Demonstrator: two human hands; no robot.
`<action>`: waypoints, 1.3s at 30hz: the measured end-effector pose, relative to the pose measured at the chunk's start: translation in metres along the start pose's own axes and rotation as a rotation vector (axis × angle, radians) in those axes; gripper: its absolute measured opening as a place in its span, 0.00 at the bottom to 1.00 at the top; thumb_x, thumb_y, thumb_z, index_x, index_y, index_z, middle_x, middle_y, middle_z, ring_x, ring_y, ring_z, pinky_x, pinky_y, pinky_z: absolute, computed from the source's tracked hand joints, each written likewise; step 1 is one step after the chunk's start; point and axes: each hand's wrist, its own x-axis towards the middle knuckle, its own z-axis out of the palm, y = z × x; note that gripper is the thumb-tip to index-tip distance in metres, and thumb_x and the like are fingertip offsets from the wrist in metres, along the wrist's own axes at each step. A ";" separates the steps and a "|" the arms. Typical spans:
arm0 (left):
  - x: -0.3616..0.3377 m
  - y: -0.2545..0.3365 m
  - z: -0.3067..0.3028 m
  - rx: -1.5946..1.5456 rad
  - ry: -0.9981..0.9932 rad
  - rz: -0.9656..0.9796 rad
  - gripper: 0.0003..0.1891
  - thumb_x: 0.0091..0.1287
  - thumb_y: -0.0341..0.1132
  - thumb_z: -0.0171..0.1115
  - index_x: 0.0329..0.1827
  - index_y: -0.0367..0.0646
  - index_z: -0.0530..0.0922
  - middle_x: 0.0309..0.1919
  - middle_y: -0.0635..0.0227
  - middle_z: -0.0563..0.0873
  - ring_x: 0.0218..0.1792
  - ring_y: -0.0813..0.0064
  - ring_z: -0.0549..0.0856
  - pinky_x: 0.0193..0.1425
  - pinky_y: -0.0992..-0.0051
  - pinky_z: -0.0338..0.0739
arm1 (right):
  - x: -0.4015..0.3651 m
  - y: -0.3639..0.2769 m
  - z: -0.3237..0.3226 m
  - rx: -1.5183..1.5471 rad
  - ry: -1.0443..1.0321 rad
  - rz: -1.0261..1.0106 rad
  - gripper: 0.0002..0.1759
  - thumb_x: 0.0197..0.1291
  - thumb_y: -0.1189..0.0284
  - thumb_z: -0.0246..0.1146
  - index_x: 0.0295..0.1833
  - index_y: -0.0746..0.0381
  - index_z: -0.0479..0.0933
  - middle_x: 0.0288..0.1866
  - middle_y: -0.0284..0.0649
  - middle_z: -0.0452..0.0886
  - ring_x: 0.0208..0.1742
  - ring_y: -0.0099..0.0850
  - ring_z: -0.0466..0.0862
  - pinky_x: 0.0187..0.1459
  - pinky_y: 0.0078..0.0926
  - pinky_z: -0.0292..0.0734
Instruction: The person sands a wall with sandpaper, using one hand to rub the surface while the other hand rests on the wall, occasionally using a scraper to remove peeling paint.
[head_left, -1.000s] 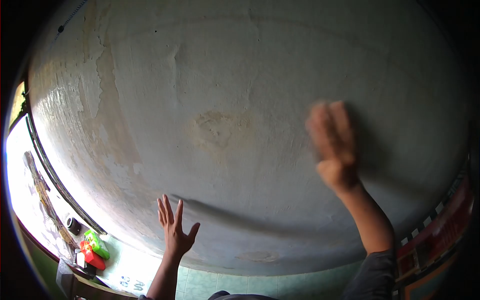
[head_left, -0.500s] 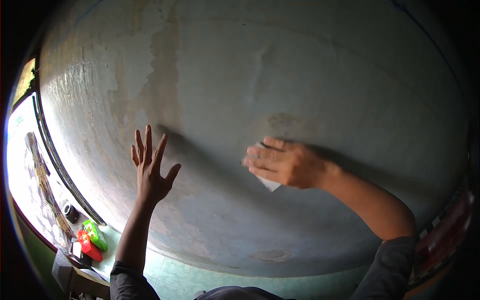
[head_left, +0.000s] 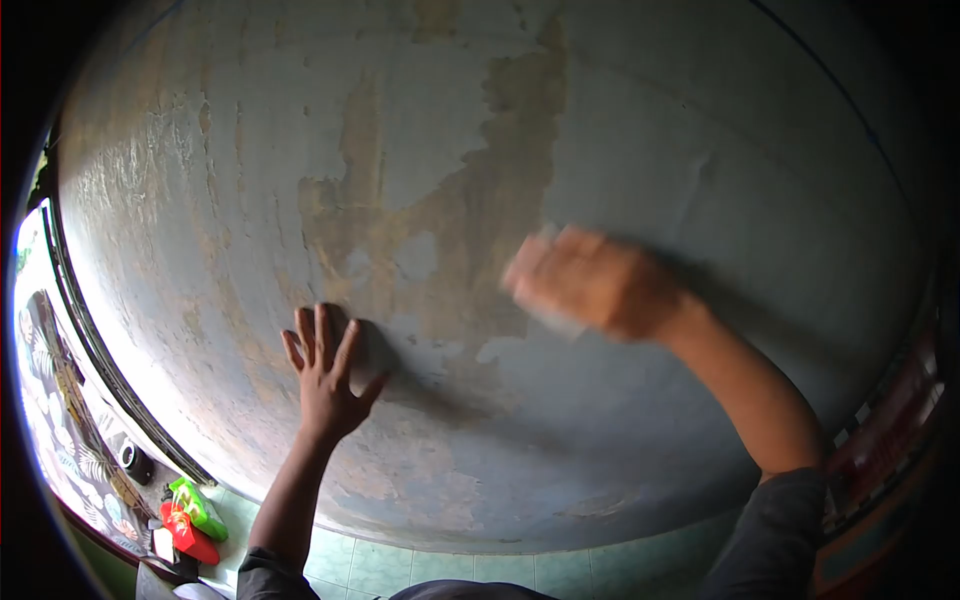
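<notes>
A grey wall (head_left: 620,130) with peeling, brownish patches fills most of the head view. My left hand (head_left: 335,390) has its fingers spread against the lower left part of this wall, holding nothing. Right of centre, my right hand (head_left: 600,285) is blurred by motion over the wall, beside a large brown patch. A pale, flat piece (head_left: 560,322) shows at its lower edge, under the fingers; what it is made of cannot be made out.
Red (head_left: 188,535) and green (head_left: 200,508) bags lie at the lower left by a dark round container (head_left: 134,461). A bright opening with a dark frame (head_left: 95,345) is at the left. Pale green floor tiles (head_left: 470,567) run below the wall.
The view has shifted left along the wall, bringing more peeled patches in. My left hand now rests against the wall, and my right hand has moved over with the pale piece.
</notes>
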 end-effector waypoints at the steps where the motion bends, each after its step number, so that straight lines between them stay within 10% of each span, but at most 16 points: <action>1: -0.004 -0.005 0.006 0.013 -0.004 0.008 0.51 0.55 0.43 0.80 0.82 0.54 0.62 0.85 0.42 0.49 0.84 0.33 0.43 0.82 0.33 0.33 | 0.008 0.021 -0.018 -0.222 0.117 0.064 0.25 0.67 0.83 0.56 0.68 0.55 0.80 0.70 0.41 0.82 0.74 0.40 0.78 0.74 0.40 0.73; 5: -0.014 -0.028 0.035 0.086 0.129 0.118 0.45 0.61 0.61 0.71 0.80 0.55 0.67 0.84 0.43 0.53 0.85 0.35 0.45 0.82 0.31 0.31 | 0.038 0.048 -0.039 -0.419 0.525 0.586 0.30 0.65 0.87 0.54 0.71 0.57 0.77 0.75 0.41 0.77 0.79 0.43 0.72 0.78 0.43 0.70; 9: -0.019 -0.037 0.055 0.057 0.291 0.121 0.39 0.60 0.67 0.67 0.74 0.64 0.76 0.81 0.52 0.65 0.84 0.40 0.55 0.81 0.33 0.37 | 0.058 0.023 -0.017 -0.196 0.057 -0.017 0.24 0.73 0.79 0.55 0.72 0.55 0.76 0.73 0.40 0.79 0.76 0.40 0.76 0.75 0.44 0.73; 15: -0.023 -0.041 0.056 0.019 0.307 0.122 0.37 0.58 0.64 0.69 0.72 0.65 0.78 0.80 0.54 0.67 0.83 0.42 0.58 0.81 0.33 0.40 | 0.090 0.044 -0.023 -0.464 0.411 0.439 0.23 0.72 0.79 0.56 0.70 0.57 0.77 0.71 0.38 0.81 0.74 0.40 0.79 0.74 0.43 0.74; 19: -0.025 -0.043 0.060 0.015 0.330 0.146 0.37 0.58 0.63 0.69 0.72 0.65 0.78 0.79 0.53 0.68 0.82 0.41 0.59 0.81 0.33 0.41 | 0.075 0.006 0.003 0.002 -0.023 -0.160 0.26 0.66 0.84 0.60 0.69 0.60 0.77 0.71 0.42 0.81 0.73 0.42 0.79 0.75 0.40 0.73; 23: -0.026 -0.044 0.059 0.007 0.337 0.157 0.36 0.60 0.63 0.68 0.72 0.64 0.78 0.79 0.52 0.69 0.82 0.41 0.60 0.82 0.34 0.41 | 0.076 0.065 -0.047 -0.499 0.386 0.350 0.22 0.71 0.80 0.59 0.69 0.59 0.77 0.70 0.45 0.81 0.75 0.41 0.77 0.73 0.43 0.75; 31: -0.027 -0.044 0.061 0.013 0.353 0.129 0.34 0.66 0.59 0.64 0.74 0.57 0.76 0.80 0.47 0.67 0.82 0.38 0.59 0.82 0.36 0.41 | 0.014 -0.040 0.023 -0.110 0.059 0.062 0.19 0.74 0.73 0.58 0.68 0.62 0.77 0.71 0.48 0.80 0.73 0.48 0.78 0.76 0.56 0.68; 34: -0.040 -0.031 0.069 -0.017 0.367 0.019 0.38 0.69 0.56 0.63 0.80 0.52 0.68 0.82 0.43 0.59 0.83 0.36 0.54 0.83 0.37 0.39 | -0.028 -0.057 0.039 -0.450 0.399 0.738 0.20 0.73 0.77 0.57 0.69 0.63 0.76 0.69 0.49 0.81 0.72 0.52 0.78 0.73 0.57 0.69; 39: -0.096 0.039 0.091 -0.251 0.298 -0.197 0.41 0.65 0.51 0.69 0.82 0.52 0.66 0.85 0.42 0.53 0.84 0.35 0.47 0.83 0.35 0.37 | -0.099 -0.231 0.170 -0.199 0.374 0.901 0.24 0.76 0.78 0.53 0.75 0.68 0.70 0.73 0.58 0.75 0.77 0.57 0.72 0.74 0.57 0.66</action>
